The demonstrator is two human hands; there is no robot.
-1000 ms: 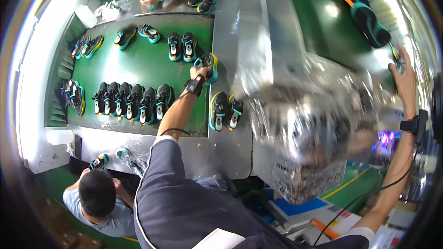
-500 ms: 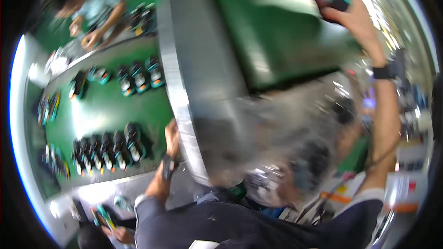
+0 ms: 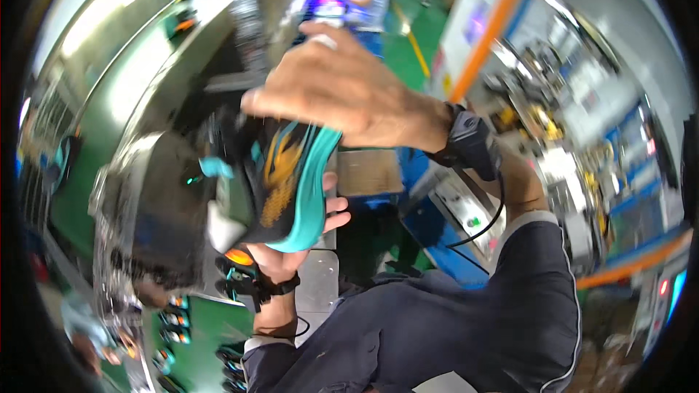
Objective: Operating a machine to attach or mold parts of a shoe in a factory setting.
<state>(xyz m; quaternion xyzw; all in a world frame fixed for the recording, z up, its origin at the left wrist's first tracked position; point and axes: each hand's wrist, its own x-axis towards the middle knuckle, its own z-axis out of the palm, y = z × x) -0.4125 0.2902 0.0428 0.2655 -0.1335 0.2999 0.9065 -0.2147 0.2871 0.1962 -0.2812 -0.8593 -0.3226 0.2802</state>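
Note:
A black sports shoe (image 3: 280, 182) with a teal sole edge and orange patterning is held up in front of me, tilted. From below, my left hand (image 3: 277, 260) grips it, with several fingertips showing beside the teal sole. My right hand (image 3: 349, 94) is bent over the shoe's upper end, a pale band on one finger. Its fingers are curled, and what lies inside them is hidden. Both wrists wear dark strapped devices.
To the left stands a dark case with clear plastic sides (image 3: 156, 211), beside a green conveyor (image 3: 138, 84). Several shoes (image 3: 173, 324) lie on a green surface at lower left. Equipment sits behind an orange post (image 3: 495, 22) at right. Another person (image 3: 368, 0) works at the far end.
My view has swung to the right. The shoe, formerly at upper right in my right hand, is now close in front. My left hand has left the metal edge and holds it.

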